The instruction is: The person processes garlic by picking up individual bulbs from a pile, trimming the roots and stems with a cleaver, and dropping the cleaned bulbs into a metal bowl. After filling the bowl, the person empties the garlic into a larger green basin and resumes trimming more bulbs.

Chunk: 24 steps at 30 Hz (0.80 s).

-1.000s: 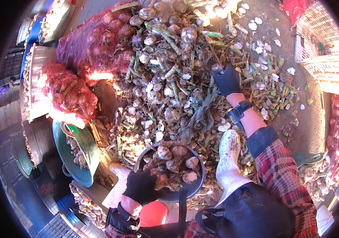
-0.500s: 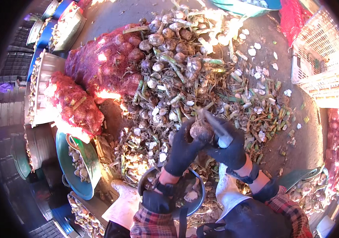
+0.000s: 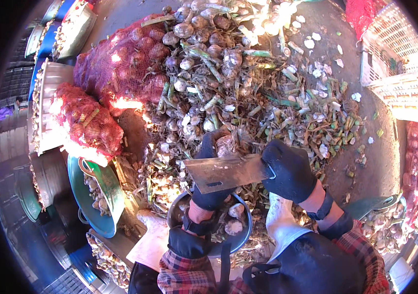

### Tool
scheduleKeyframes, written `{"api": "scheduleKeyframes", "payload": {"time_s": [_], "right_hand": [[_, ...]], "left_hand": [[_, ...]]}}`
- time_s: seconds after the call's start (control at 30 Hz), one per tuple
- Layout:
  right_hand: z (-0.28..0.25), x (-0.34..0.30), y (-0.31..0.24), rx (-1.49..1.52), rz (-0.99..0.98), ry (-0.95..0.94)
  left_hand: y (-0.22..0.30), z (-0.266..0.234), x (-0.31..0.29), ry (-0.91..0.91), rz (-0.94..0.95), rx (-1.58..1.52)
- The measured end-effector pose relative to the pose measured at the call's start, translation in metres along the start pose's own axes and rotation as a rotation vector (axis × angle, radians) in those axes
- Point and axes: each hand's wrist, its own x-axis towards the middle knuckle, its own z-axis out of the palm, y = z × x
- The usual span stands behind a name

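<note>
We'd turned the cleaver (image 3: 219, 175) broadside, our right hand (image 3: 289, 171) clenching it, within cutting reach of the bulb (image 3: 226, 145) our left hand (image 3: 206, 149) pinched.

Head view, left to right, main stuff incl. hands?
Teal basin → left white boot → cleaver → right hand → white crate. Left hand left out: it overlaps the cleaver.

In the left hand (image 3: 211, 198) one bulb (image 3: 225, 145) was held, in the right hand (image 3: 289, 170) one blade (image 3: 221, 172). Below them, one bowl (image 3: 249, 226) and two boots (image 3: 285, 223) were counted; leftward, two red sacks (image 3: 121, 66).
</note>
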Motion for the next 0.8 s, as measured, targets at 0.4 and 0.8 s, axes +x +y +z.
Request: {"api": "scheduleKeyframes", "payload": {"time_s": [0.4, 0.8], "right_hand": [[0.075, -0.025, 0.101, -0.216, 0.177, 0.151], [0.042, -0.017, 0.015, 0.168, 0.01, -0.037]], "left_hand": [[0.043, 0.004, -0.01, -0.276, 0.175, -0.053], [0.02, -0.013, -0.009, -0.057, 0.202, 0.04]]}}
